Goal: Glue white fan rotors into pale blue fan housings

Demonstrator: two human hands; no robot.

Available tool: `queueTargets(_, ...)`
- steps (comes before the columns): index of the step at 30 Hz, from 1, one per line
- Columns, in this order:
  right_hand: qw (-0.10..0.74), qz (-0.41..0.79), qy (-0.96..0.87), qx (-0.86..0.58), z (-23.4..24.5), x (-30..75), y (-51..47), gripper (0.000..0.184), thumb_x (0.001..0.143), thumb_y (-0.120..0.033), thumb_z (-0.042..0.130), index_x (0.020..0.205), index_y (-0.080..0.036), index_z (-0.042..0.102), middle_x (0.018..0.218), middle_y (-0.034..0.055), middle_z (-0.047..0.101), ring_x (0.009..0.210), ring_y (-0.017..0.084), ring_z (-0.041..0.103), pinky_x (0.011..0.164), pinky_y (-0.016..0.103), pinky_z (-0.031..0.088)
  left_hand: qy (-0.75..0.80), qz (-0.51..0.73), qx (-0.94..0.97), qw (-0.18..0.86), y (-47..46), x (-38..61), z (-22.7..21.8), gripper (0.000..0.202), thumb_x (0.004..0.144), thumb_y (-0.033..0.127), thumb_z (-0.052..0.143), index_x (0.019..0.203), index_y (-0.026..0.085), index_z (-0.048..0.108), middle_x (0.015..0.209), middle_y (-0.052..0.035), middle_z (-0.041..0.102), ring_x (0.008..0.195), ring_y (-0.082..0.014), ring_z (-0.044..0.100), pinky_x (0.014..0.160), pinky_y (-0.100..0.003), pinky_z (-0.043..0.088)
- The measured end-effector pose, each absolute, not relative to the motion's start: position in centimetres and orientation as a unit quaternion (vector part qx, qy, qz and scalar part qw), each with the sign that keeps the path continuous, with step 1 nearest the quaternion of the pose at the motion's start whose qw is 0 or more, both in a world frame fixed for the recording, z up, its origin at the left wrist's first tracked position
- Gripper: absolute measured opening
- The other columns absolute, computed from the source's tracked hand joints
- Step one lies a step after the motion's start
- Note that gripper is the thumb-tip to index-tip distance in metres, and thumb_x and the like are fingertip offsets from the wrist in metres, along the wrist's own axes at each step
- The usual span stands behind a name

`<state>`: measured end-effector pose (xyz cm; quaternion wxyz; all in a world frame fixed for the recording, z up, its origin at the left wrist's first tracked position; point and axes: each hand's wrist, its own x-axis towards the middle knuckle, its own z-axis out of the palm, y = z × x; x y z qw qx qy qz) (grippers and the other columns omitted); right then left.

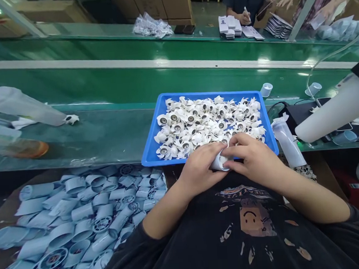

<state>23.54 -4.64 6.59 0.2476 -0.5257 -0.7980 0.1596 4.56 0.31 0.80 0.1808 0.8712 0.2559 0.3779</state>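
My left hand [200, 168] and my right hand [253, 158] meet just in front of the blue tray [151, 150]. Both are closed round one small white tube-shaped part [220, 162], which shows between the fingers. The tray is heaped with several white fan impellers [206, 120]. Low on my left lies a pile of pale blue tube housings [80, 215], some with grilles at one end.
A green conveyor belt [102, 84] runs across behind the tray. A clear bag [17, 107] and a stray impeller [71, 118] lie at left. At right sit a white bottle [287, 141], small cups [266, 89] and a white cylinder [334, 111]. Other people handle packets [231, 26] beyond the belt.
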Motion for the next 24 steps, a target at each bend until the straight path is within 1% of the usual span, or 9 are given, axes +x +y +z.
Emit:
queueTargets(2,0.226,0.14,-0.806,-0.528,6.5,23.0,-4.4,0.015,0.087,-0.028,0.067,0.098,-0.023,0.074,0.092,0.0053,0.057,0.084,0.016,0.054,0.073,0.029,0.042,0.279,0.401,0.859,0.154,-0.3,4.8,0.7,0.039,0.082,0.028,0.064,0.12,0.023,0.058,0.114,-0.0063,0.073,0.105,-0.0225,0.069,0.095,-0.038,0.056)
queueTargets(6,0.219,0.183,-0.806,-0.518,5.8,22.5,-3.5,0.014,0.085,-0.032,0.069,0.095,-0.024,0.075,0.089,0.0042,0.051,0.083,0.015,0.051,0.074,0.029,0.041,0.31,0.419,0.843,0.131,-1.1,5.0,0.5,0.039,0.082,0.028,0.065,0.121,0.024,0.06,0.112,-0.0051,0.073,0.102,-0.0229,0.07,0.094,-0.038,0.057)
queueTargets(8,0.223,0.2,-0.797,-0.525,5.5,22.7,-3.4,0.016,0.086,-0.032,0.069,0.098,-0.025,0.075,0.091,0.0043,0.051,0.085,0.016,0.051,0.077,0.031,0.042,0.319,0.413,0.841,0.139,-1.2,4.9,0.5,0.041,0.082,0.028,0.065,0.122,0.024,0.06,0.112,-0.0054,0.073,0.102,-0.0234,0.07,0.094,-0.039,0.057)
queueTargets(12,0.241,0.271,-0.778,-0.514,5.8,23.7,-4.3,0.029,0.087,-0.038,0.066,0.113,-0.025,0.072,0.095,0.005,0.051,0.088,0.016,0.055,0.081,0.032,0.046,0.333,0.381,0.843,0.18,-0.4,4.1,0.5,0.045,0.08,0.034,0.068,0.124,0.025,0.059,0.116,-0.0058,0.072,0.104,-0.0242,0.069,0.095,-0.038,0.056)
queueTargets(15,0.251,0.307,-0.775,-0.491,6.0,24.0,-5.3,0.03,0.088,-0.045,0.063,0.108,-0.024,0.073,0.095,0.0059,0.051,0.088,0.015,0.056,0.081,0.031,0.049,0.341,0.371,0.842,0.191,0.4,3.6,0.5,0.049,0.079,0.04,0.072,0.123,0.025,0.06,0.116,-0.0061,0.073,0.107,-0.0258,0.068,0.102,-0.04,0.052)
queueTargets(19,0.236,0.202,-0.81,-0.498,5.7,23.3,-5.7,0.055,0.08,-0.048,0.072,0.128,-0.023,0.063,0.11,0.012,0.05,0.1,0.024,0.053,0.087,0.041,0.05,0.314,0.383,0.851,0.175,0.9,4.0,0.5,0.049,0.082,0.038,0.07,0.127,0.024,0.058,0.119,-0.0062,0.072,0.109,-0.0242,0.068,0.108,-0.041,0.047)
queueTargets(20,0.227,0.17,-0.814,-0.506,5.6,23.3,-5.7,0.057,0.08,-0.049,0.072,0.13,-0.023,0.062,0.111,0.0129,0.05,0.101,0.025,0.053,0.086,0.044,0.05,0.304,0.383,0.855,0.172,1.0,4.1,0.5,0.05,0.083,0.038,0.07,0.129,0.024,0.056,0.119,-0.0064,0.071,0.108,-0.0237,0.068,0.108,-0.041,0.046)
queueTargets(22,0.23,0.137,-0.814,-0.515,5.6,23.7,-5.9,0.048,0.083,-0.049,0.068,0.122,-0.022,0.066,0.106,0.0124,0.052,0.097,0.025,0.054,0.084,0.044,0.051,0.282,0.376,0.865,0.178,1.5,4.1,0.6,0.056,0.081,0.041,0.071,0.132,0.025,0.054,0.12,-0.0073,0.071,0.108,-0.024,0.067,0.107,-0.042,0.046)
queueTargets(24,0.26,0.141,-0.808,-0.509,5.6,24.8,-6.4,0.04,0.088,-0.048,0.062,0.114,-0.02,0.069,0.1,0.011,0.053,0.093,0.022,0.055,0.081,0.041,0.052,0.271,0.361,0.873,0.188,2.9,3.5,0.9,0.061,0.076,0.049,0.074,0.13,0.026,0.056,0.124,-0.0081,0.068,0.113,-0.0265,0.064,0.106,-0.045,0.046)
